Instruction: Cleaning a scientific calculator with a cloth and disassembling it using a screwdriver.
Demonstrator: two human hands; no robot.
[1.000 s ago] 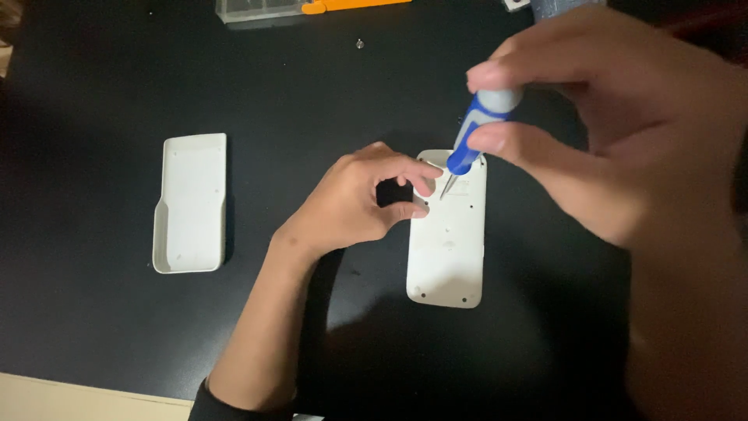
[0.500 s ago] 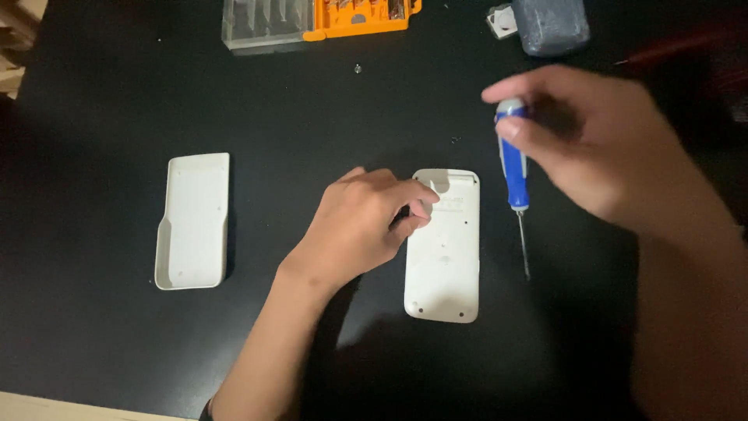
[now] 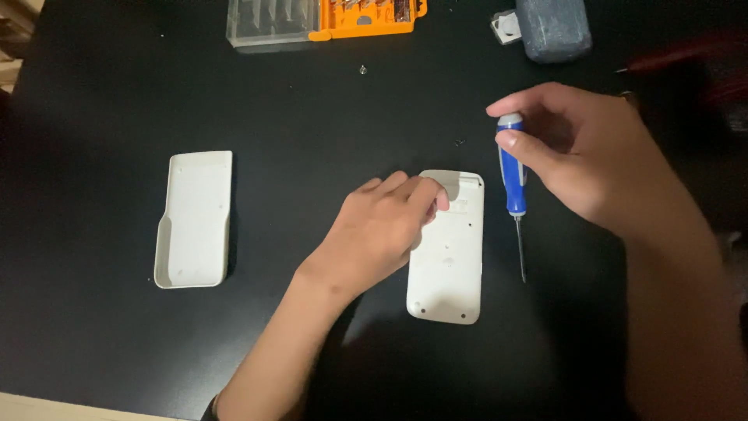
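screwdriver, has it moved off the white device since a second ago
Yes. The blue screwdriver in the right hand has swung right, off the white device; its tip now points down beside the device's right edge.

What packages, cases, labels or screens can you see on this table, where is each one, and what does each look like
Bit set case: top edge of the black table, left of centre; flat rectangle, clear lid part on the left, orange tray on the right.
Grey pouch: top right; rounded, soft-looking, blue-grey.
Small white square piece: touching the pouch's left side; too small to tell what it is.
No readable labels, signs or lit screens show.
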